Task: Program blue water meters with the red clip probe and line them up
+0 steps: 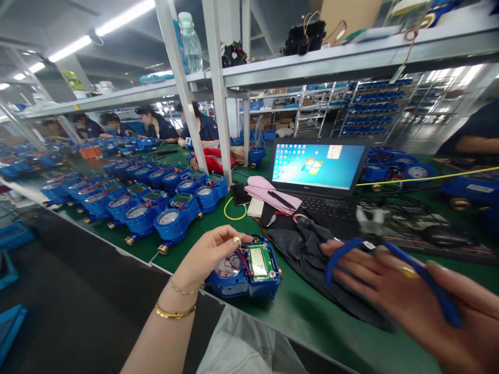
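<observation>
Near the table's front edge lies a blue meter (241,275) with an exposed green circuit board and a small display. My left hand (212,254) is over its left part, thumb and forefinger pinched on a thin wire (242,251) that runs to the meter. On the right, my right hand (405,291) is blurred, its fingers stretched out with blue-handled pliers (393,249) lying across them, jaws pointing away from me. A dark cloth (307,254) is on the table between the meter and my right hand.
Rows of blue meters (132,213) stand on the left. Behind are a laptop (317,166), pink cloth (268,193) and a yellow cable loop (235,209). A keyboard, mouse (446,235) and cables lie right. Shelf posts (218,104) rise behind; several people sit beyond.
</observation>
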Demonstrator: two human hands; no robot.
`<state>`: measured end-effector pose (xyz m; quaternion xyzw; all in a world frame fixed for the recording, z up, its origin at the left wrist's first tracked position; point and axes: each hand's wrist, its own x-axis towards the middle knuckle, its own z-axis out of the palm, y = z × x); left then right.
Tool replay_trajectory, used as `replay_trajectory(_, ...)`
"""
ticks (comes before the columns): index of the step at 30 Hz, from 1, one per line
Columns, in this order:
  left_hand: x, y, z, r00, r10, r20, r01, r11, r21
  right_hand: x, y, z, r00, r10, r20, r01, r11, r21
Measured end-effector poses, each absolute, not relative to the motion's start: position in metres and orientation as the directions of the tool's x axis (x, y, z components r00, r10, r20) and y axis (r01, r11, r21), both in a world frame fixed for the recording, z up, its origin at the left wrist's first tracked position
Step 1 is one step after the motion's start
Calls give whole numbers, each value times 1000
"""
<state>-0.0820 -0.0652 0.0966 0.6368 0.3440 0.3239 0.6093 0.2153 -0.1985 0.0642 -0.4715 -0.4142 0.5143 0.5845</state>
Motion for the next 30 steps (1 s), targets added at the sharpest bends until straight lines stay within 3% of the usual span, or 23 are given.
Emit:
replay_trajectory(3, -84, -64, 96, 576, 817, 26, 50, -67, 996, 165, -185, 94, -218, 965, -144, -512, -238, -825)
replay_trajectory(5, -85, -64, 96, 586, 809, 50, 46, -96, 994, 147, -172, 103, -403, 898, -176, -525, -384, -760)
replay_trajectory(8, -85, -64, 96, 592, 802, 80, 43, -131, 990, 133, -153, 104, -515, 820, -250, -465, -512, -722)
replay_trajectory(19, -85, -65, 98, 593, 803, 67, 58, -125, 990, 112, -130, 118, -397, 812, -428, -233, -540, -809)
replay_trajectory(30, -87, -65, 95, 607, 789, 90, 6, -118, 993, 111, -128, 111, -368, 892, -262, -201, -352, -914)
